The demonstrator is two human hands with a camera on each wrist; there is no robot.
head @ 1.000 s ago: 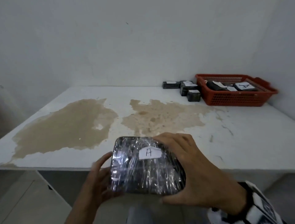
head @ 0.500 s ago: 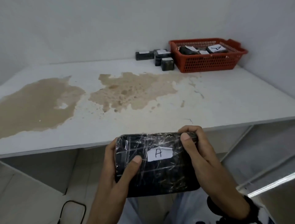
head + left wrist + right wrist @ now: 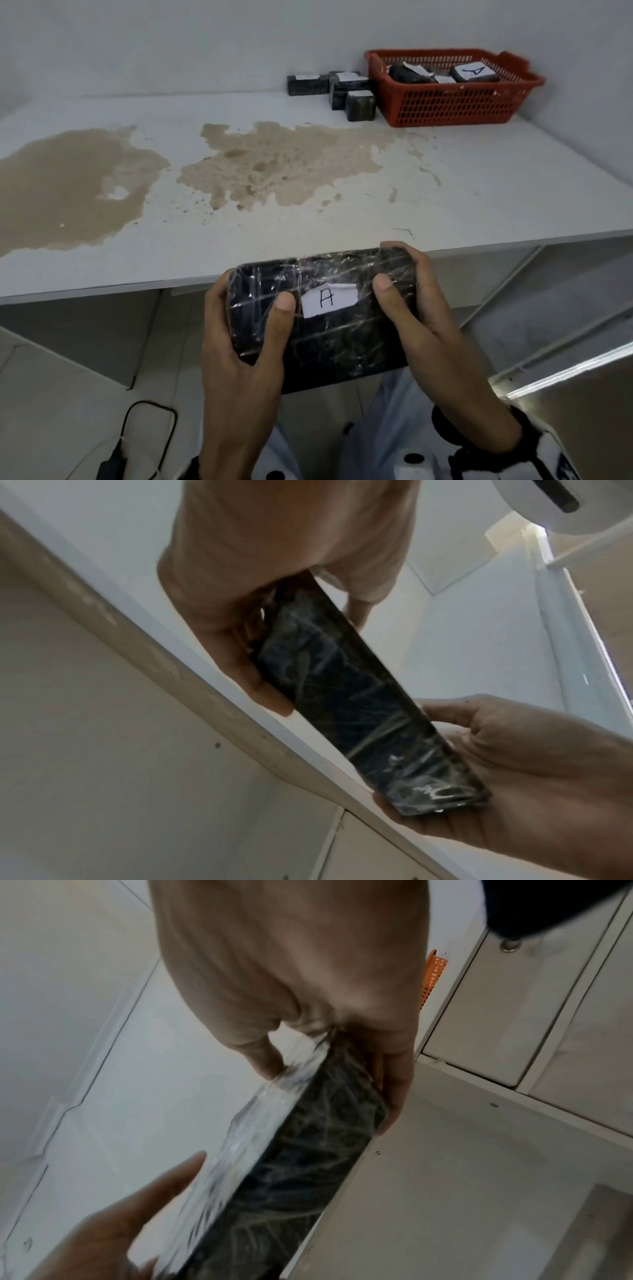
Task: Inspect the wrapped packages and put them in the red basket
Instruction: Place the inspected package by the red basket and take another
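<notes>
Item in hand: one wrapped package (image 3: 322, 318), black under clear film, white label marked "A" facing up. Held level in front of the near edge of the worktop (image 3: 479, 205), off its surface.

Left hand (image 3: 239, 363): fingers curled round the package's left end, thumb on top.

Right hand (image 3: 435, 329): fingers wrapped round the right end, thumb beside the label.

Red basket (image 3: 445, 106): far right corner of the worktop, well apart from the hands. Holds at least three wrapped packages (image 3: 442, 73), one also marked "A".

Loose packages (image 3: 337, 92): about four smaller ones, just left of the basket, on the worktop.

Status, as judged: partly done. Held package under inspection, not yet binned; the loose group apparently awaits handling.
</notes>
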